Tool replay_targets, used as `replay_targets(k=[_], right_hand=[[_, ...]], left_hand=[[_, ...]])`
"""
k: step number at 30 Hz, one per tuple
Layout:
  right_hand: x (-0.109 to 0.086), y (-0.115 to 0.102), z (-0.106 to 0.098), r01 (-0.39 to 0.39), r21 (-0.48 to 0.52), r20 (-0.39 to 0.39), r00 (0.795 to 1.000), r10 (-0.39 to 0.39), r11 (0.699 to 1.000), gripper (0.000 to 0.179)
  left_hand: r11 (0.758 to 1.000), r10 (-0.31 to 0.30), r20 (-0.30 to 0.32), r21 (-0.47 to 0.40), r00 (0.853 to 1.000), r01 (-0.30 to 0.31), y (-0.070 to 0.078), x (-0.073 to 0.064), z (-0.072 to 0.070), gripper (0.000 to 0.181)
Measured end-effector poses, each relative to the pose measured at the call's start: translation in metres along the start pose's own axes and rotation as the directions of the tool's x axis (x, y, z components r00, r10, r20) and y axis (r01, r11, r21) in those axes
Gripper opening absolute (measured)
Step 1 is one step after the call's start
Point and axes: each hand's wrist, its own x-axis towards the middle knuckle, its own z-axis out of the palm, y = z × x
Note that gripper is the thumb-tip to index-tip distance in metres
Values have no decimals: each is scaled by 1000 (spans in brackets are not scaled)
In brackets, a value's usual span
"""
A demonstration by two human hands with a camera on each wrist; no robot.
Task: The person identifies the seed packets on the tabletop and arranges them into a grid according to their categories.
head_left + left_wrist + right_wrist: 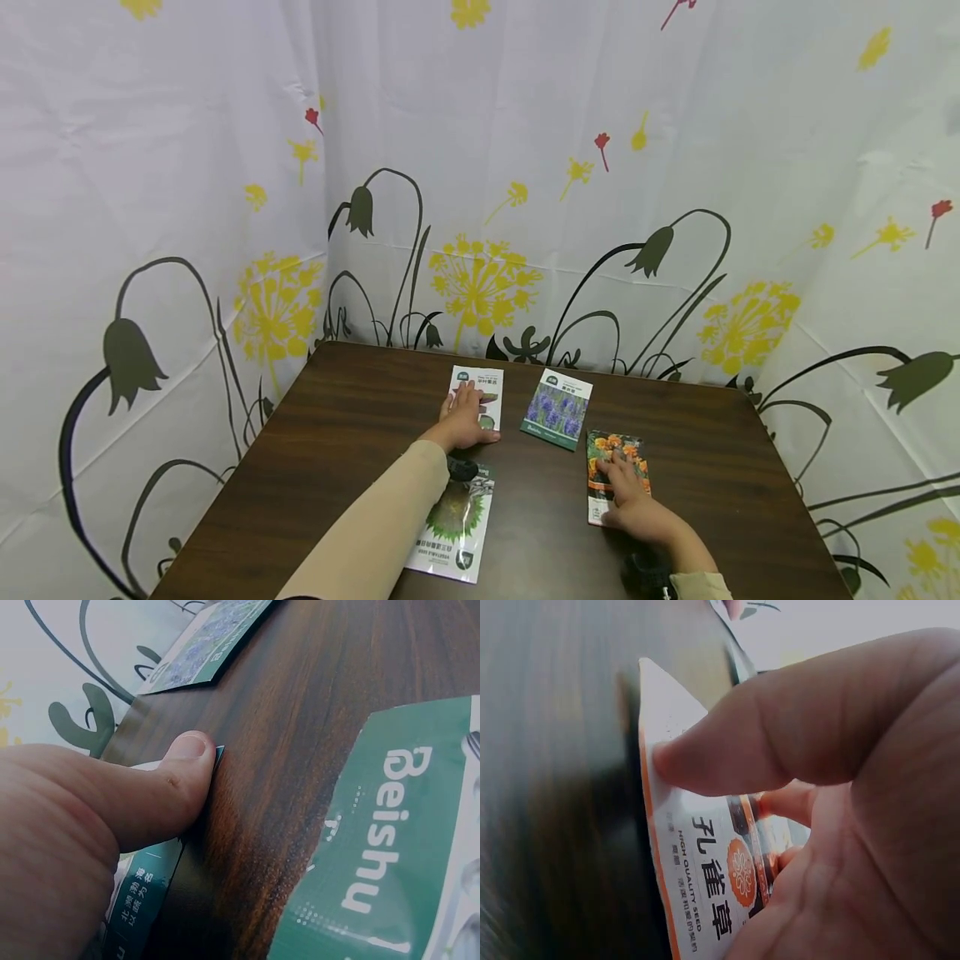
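Observation:
Near the table's far edge, my left hand (463,421) lies over a white seed packet (489,381), fingers spread on its face. In the left wrist view the thumb (169,787) reaches across that packet's edge. My right hand (633,500) rests on an orange-flower seed packet (597,504) at the right. Its thumb (705,761) touches the printed face in the right wrist view, with other fingertips farther along the same face. Between the hands lies a purple-flower seed packet (558,408), touched by neither. A vegetable seed packet (457,533) lies partly under the left forearm.
The dark wooden table (360,417) carries the packets. A white curtain (570,208) printed with flowers hangs behind it and on both sides. The left sleeve (375,525) covers part of the near left tabletop.

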Motion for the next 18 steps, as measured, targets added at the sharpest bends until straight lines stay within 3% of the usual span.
replay_targets(k=[18], right_hand=[[-8,-21,21,-19,-3,-11,1000,19,1000,97]], left_hand=[[1000,5,5,-4,1000,-5,-2,0,1,96]])
